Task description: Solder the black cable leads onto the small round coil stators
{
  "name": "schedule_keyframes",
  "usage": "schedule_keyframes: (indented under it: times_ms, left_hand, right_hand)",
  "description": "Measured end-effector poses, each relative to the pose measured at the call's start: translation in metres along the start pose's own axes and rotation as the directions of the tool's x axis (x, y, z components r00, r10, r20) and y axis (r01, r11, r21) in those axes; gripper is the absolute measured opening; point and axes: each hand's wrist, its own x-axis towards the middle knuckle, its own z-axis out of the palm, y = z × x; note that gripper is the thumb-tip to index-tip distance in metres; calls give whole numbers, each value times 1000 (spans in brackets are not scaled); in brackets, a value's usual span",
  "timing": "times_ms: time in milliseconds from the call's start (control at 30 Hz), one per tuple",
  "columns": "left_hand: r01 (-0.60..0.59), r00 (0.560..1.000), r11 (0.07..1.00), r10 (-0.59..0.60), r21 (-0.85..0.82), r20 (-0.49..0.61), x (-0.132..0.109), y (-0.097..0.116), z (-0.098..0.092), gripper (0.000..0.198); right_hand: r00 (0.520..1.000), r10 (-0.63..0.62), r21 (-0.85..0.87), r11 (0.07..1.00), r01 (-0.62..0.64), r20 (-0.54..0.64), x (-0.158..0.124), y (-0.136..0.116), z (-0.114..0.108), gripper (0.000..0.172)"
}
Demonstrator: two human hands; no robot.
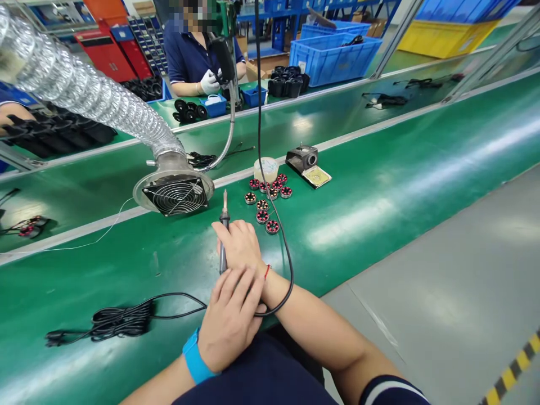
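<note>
My right hand is closed around the dark handle of a soldering iron, its metal tip pointing away from me. My left hand, below a blue wristband, lies across my right wrist with its fingers flat. Beneath that hand passes the black hanging cord; where it runs there is hidden. Another black cable, from a tied power cord on the left, also runs to the left hand. Beyond the iron sit several small round motor stators with red and copper-coloured windings, by a roll of tape.
A soldering iron stand with a yellow sponge stands behind the stators. The fume extractor hangs at left on its foil duct. A conveyor runs behind; across it a gloved co-worker works near blue bins.
</note>
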Motion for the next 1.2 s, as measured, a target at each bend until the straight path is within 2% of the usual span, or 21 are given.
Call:
schedule_keyframes:
  times_ms: [100, 233, 300, 400, 467, 500, 567, 600, 667, 700, 767, 833, 900, 1033, 1100, 1200]
  left_hand:
    - [6, 998, 999, -8, 33, 62, -1, -2, 2, 41]
    - [-6, 999, 1000, 5, 21, 43, 0, -3, 1, 30]
    - [-25, 999, 1000, 25, 0, 32, 2, -5, -5, 26]
    - [-129, 989, 991, 131, -42, 65, 2, -21, -21, 29]
    - [-144, 988, 990, 144, -5, 59, -3, -45, -38, 29]
    - [-106, 994, 993, 105, 45, 36, -7, -62, -47, 27]
    - [64, 998, 983, -58, 171, -40, -19, -106, -66, 24]
    - [178, 982, 960, -161, 216, -95, -25, -131, -74, 22]
    - [438, 898, 870, -416, 224, -142, -33, -184, -86, 21]
    - [544, 839, 810, -532, 221, -114, -34, -209, -88, 23]
    - [598, 798, 764, -594, 241, -97, -28, -252, -83, 24]
    - [585, 802, 771, -597, 251, -32, -10, -283, -69, 20]
    - [548, 815, 799, -576, 249, 56, 18, -303, -48, 19]
    - [503, 821, 831, -545, 238, 172, 80, -318, -7, 33]
    - [499, 816, 833, -545, 240, 196, 105, -321, 6, 35]
    - [508, 791, 822, -563, 257, 239, 131, -326, 20, 31]
  right_hand:
    - [999, -29, -20, 999, 30, 46, 0, -3, 0, 30]
    - [996, -55, -18, 998, 56, 72, -2, -5, 0, 31]
    - [997, -54, -2, 999, 54, 52, -3, -5, 0, 31]
    - [998, -55, 17, 998, 55, 6, -3, -2, 1, 30]
    - [998, -51, 27, 998, 52, -35, -2, 0, 2, 29]
    - [997, -39, 35, 999, 41, -59, -2, 2, 3, 30]
    - [991, -33, 86, 995, 44, -132, -2, 4, 5, 31]
    - [986, -42, 105, 993, 59, -160, -2, 4, 7, 31]
    - [978, -72, 123, 988, 98, -196, -3, 4, 11, 30]
    - [971, -88, 132, 984, 119, -221, -4, 4, 14, 30]
    - [954, -100, 143, 979, 145, -283, -4, 3, 18, 29]
    - [933, -108, 147, 975, 167, -343, -2, 4, 23, 28]
    - [915, -115, 139, 973, 182, -388, 1, 9, 28, 26]
    - [900, -85, 132, 979, 155, -428, 8, 26, 41, 26]
    - [923, -109, 141, 975, 172, -370, 9, 35, 52, 27]
    - [931, 20, 209, 976, 61, -365, 10, 45, 75, 29]
